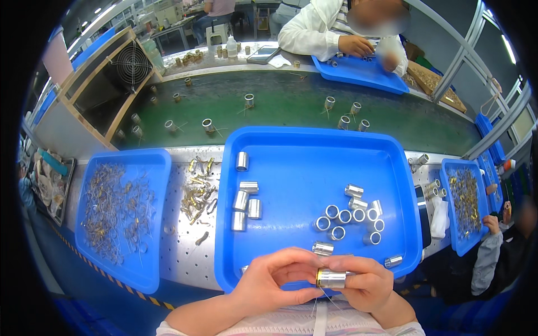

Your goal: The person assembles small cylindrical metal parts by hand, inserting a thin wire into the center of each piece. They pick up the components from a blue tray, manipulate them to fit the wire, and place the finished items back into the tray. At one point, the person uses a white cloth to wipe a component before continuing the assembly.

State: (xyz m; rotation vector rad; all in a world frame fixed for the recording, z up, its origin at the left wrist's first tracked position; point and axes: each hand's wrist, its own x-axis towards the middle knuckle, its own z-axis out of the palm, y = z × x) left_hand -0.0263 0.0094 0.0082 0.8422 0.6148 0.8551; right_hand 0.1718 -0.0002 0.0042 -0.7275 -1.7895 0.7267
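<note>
Both my hands meet at the near edge of a big blue tray (pixel 314 145). My left hand (pixel 277 280) and my right hand (pixel 361 280) together pinch one small silver metal sleeve (pixel 332 278) with a brass-coloured end, thin wires hanging below it. Just beyond my fingers lies a loose sleeve (pixel 323 248). Further in, a cluster of upright silver sleeves (pixel 350 219) stands right of centre, and several lying sleeves (pixel 245 203) rest at the tray's left.
A blue tray of wired brass parts (pixel 120 210) lies at left, loose brass pieces (pixel 197 196) between the trays. A small blue tray (pixel 465 204) sits right. Beyond runs a green conveyor belt (pixel 291 106) carrying sleeves; a person across it works over another blue tray (pixel 361 73).
</note>
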